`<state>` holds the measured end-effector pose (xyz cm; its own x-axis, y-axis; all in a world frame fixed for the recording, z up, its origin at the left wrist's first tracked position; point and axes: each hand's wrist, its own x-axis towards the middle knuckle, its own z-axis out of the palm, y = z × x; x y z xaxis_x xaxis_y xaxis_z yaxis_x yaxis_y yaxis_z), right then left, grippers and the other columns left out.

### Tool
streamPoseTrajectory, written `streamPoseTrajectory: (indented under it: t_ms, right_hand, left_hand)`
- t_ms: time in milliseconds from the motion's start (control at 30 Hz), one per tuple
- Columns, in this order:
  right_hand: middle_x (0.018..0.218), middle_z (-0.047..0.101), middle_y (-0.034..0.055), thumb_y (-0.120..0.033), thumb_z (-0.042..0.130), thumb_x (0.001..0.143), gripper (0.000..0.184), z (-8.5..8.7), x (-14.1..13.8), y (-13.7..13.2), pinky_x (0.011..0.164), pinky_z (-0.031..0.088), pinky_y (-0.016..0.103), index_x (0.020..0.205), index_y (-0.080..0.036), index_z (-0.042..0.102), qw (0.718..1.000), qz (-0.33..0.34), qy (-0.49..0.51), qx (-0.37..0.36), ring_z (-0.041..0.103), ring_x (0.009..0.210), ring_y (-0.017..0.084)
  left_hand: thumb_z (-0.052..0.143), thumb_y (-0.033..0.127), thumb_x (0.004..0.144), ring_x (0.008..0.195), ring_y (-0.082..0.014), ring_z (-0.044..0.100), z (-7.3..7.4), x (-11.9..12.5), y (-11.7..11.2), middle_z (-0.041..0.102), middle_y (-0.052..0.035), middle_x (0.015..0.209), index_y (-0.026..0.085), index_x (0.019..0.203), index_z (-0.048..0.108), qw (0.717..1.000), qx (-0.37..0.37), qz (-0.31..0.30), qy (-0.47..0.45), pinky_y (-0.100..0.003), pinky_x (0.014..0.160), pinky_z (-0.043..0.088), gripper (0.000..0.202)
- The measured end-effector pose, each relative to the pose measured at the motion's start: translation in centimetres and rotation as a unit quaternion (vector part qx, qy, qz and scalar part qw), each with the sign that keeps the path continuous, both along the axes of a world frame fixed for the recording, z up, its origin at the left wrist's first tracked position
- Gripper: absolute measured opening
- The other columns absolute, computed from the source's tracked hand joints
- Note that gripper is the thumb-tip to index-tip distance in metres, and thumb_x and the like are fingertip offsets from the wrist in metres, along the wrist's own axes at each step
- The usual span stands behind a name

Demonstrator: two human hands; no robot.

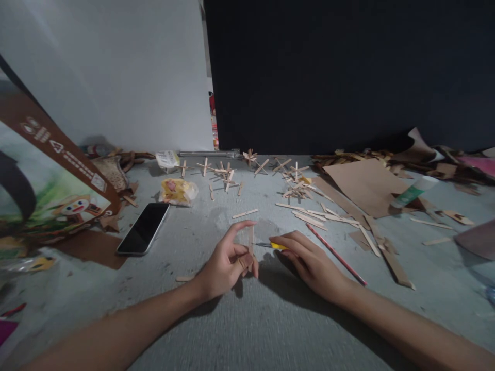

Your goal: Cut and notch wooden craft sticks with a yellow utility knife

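My left hand [228, 260] grips a wooden craft stick [251, 239] upright between the thumb and fingers, its index finger stretched over the top end. In my right hand [309, 260] is a yellow utility knife [277, 246], held with the blade pointing left. The blade tip is at the stick's right edge; whether it cuts into the wood I cannot tell. Just beyond my hands lies a single loose craft stick [245, 213]. A red pencil [336, 255] rests to the right of my right hand.
A phone [144, 229] and a wrapped snack [178, 191] lie left, near a printed bag [58, 170]. Crossed sticks [228, 175] stand toward the back. Loose sticks [309, 216], brown cardboard [363, 185] and a glue stick [415, 191] are at right. Panels stand behind.
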<state>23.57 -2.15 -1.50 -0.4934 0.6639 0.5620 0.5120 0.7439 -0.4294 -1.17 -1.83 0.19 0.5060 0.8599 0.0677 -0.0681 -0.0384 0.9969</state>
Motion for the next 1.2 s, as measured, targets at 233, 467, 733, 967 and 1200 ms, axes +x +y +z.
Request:
streamPoseTrajectory:
  t_ms: [233,467,733,967,1200]
  right_hand:
    - [0.108,0.072,0.0100,-0.016,0.043,0.110,0.034,0.0,0.0,0.0,0.082,0.060,0.033,0.138,-0.025,0.061,1.000,0.002,0.000,0.005,0.070,0.096,0.022]
    - [0.109,0.072,0.0102,-0.013,0.044,0.109,0.035,-0.1,0.0,0.0,0.082,0.060,0.032,0.138,-0.024,0.059,1.000,0.006,-0.003,0.017,0.069,0.096,0.021]
    - [0.108,0.072,0.0091,-0.012,0.044,0.109,0.038,0.1,-0.1,0.0,0.081,0.060,0.033,0.140,-0.027,0.059,1.000,0.012,-0.001,0.028,0.069,0.095,0.021]
    - [0.109,0.071,0.0099,-0.015,0.043,0.110,0.033,-0.4,-0.1,0.1,0.082,0.060,0.034,0.138,-0.024,0.059,1.000,-0.005,0.005,0.012,0.070,0.097,0.022]
    - [0.112,0.071,0.0112,-0.016,0.045,0.110,0.030,-1.1,0.0,0.4,0.085,0.061,0.035,0.134,-0.023,0.061,0.999,-0.037,0.016,0.007,0.070,0.102,0.023]
  left_hand:
    - [0.066,0.039,0.099,0.054,-0.0115,0.048,0.0,0.0,0.0,0.068,0.0020,0.066,0.020,0.153,0.037,1.000,0.000,-0.007,0.009,-0.026,0.060,0.039,0.064]
    - [0.064,0.035,0.099,0.055,-0.0117,0.049,-0.1,0.0,0.1,0.069,0.0021,0.067,0.020,0.155,0.035,1.000,-0.002,-0.013,0.021,-0.026,0.061,0.040,0.064]
    - [0.067,0.036,0.098,0.053,-0.0120,0.050,-0.3,0.1,0.1,0.069,0.0014,0.065,0.018,0.157,0.036,0.999,-0.003,-0.021,0.028,-0.027,0.059,0.040,0.069]
    - [0.067,0.041,0.099,0.058,-0.0129,0.054,-0.1,0.1,-0.1,0.072,-0.0003,0.069,0.016,0.159,0.034,0.999,0.016,0.031,0.008,-0.027,0.063,0.044,0.072]
    - [0.070,0.045,0.097,0.059,-0.0124,0.056,-0.3,0.3,0.0,0.078,-0.0041,0.078,0.017,0.166,0.025,0.996,0.019,0.092,-0.004,-0.026,0.062,0.046,0.087]
